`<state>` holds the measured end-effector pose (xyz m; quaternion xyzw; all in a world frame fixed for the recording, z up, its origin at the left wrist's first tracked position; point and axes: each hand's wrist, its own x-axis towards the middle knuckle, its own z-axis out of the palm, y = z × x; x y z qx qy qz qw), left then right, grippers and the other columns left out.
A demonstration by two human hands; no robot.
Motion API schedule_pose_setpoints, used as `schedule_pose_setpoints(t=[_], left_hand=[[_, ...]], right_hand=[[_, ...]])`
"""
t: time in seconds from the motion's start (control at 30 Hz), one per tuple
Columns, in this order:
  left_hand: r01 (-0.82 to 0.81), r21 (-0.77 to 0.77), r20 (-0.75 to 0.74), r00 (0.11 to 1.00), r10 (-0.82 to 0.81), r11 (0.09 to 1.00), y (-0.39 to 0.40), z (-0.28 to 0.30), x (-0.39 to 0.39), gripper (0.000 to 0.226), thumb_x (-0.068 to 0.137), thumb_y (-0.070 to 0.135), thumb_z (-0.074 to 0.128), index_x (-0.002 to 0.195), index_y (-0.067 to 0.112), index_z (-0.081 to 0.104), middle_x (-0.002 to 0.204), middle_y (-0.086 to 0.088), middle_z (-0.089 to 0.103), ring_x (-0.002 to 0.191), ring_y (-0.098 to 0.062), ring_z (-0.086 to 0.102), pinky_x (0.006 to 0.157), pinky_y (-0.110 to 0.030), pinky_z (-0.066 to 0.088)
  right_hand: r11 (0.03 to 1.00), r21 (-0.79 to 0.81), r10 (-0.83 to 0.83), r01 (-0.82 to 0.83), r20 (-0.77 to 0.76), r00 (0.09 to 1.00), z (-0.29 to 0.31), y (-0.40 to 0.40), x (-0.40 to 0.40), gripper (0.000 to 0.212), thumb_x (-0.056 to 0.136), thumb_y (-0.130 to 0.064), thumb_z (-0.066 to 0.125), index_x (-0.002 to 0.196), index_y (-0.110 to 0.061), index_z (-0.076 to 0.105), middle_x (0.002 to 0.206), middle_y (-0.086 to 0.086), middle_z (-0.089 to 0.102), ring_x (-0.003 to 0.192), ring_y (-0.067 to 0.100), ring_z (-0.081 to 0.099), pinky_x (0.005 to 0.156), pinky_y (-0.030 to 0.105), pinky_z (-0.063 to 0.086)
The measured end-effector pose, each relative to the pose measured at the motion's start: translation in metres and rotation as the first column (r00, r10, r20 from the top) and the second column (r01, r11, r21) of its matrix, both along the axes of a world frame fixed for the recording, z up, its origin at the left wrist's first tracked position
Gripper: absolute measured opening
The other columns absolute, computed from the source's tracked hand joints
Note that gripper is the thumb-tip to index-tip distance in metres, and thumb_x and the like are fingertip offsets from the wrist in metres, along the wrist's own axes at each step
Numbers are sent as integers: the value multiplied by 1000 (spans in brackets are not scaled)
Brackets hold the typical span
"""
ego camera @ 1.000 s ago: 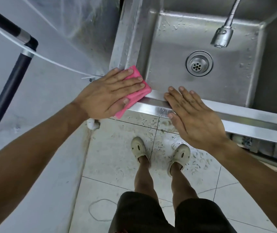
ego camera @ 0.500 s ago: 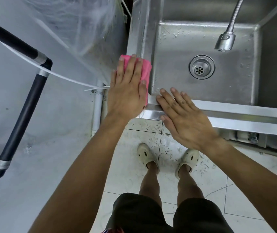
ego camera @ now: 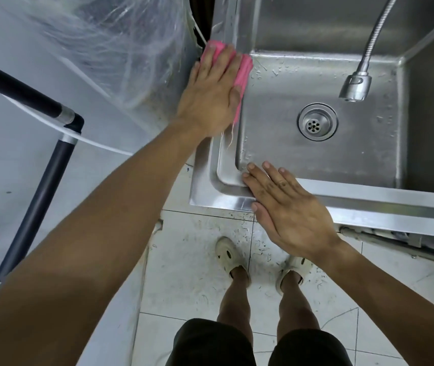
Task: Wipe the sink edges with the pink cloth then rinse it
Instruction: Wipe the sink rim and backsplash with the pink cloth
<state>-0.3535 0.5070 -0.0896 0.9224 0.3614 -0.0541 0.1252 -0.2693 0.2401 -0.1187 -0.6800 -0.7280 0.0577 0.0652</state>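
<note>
L hand [ego camera: 211, 95] flat, pressing pink cloth [ego camera: 243, 72], moved further up sink [ego camera: 221, 165] edge; R hand [ego camera: 287, 207] flat, unmoved.

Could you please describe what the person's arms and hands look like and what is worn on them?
Both arms are bare to the frame's edge: no sleeves, gloves, watch or rings. Dark grime smudges the knuckles of the right hand and the fingers of the left hand.

Most of the pink cloth [ego camera: 243, 72] was hidden beneath the left hand [ego camera: 210, 96], whose fingertips were motion-blurred; beyond the cloth, the sink [ego camera: 210, 186] rim was cut off by the frame's top edge.
</note>
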Motion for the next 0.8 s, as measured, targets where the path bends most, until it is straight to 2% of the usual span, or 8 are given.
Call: schedule_pose_setpoints(t=[0.1, 0.3, 0.43, 0.67, 0.8], left_hand=[[0, -4, 28, 1000, 0, 1000, -1, 2, -1, 61, 109, 37, 23, 166, 19, 7, 174, -4, 1, 160, -30, -8, 128, -48, 0], [-21, -41, 67, 997, 24, 999, -102, -3, -74, 60, 109, 36, 21, 165, 17, 14, 174, -3, 7, 160, -28, -5, 129, -50, 5], [-6, -15, 102, 995, 8, 1000, -73, -5, -55, 58, 110, 34, 26, 164, 16, 20, 173, -4, 12, 160, -28, 0, 126, -45, 3], [27, -49, 79, 997, -23, 998, 24, 2, 12, 59, 110, 38, 21, 165, 18, 10, 174, -3, 2, 159, -29, -9, 127, -50, 2], [27, -75, 103, 995, -20, 997, 23, 2, 5, 60, 110, 35, 23, 165, 16, 8, 174, -3, -2, 159, -27, -12, 129, -49, 0]], right_hand=[[1000, 8, -6, 6, -12, 1000, -1, 0, -1, 56, 113, -38, 26, 161, -11, 32, 169, 9, 27, 159, 25, 21, 129, 47, 24], [999, 42, -21, 21, -11, 1000, -3, 1, -2, 54, 112, -36, 33, 159, -11, 37, 167, 8, 31, 157, 26, 27, 128, 47, 29], [998, 24, -51, 51, -17, 999, 0, 2, -7, 54, 111, -35, 32, 160, -11, 36, 168, 8, 29, 158, 27, 26, 127, 48, 28], [986, -44, -163, 160, -86, 983, 4, 20, -35, 61, 111, -40, 29, 162, -6, 28, 170, 13, 23, 160, 27, 18, 129, 48, 23], [973, -81, -226, 215, -150, 963, 5, 41, -44, 63, 112, -41, 24, 163, -5, 21, 172, 13, 17, 161, 26, 11, 131, 47, 17]])
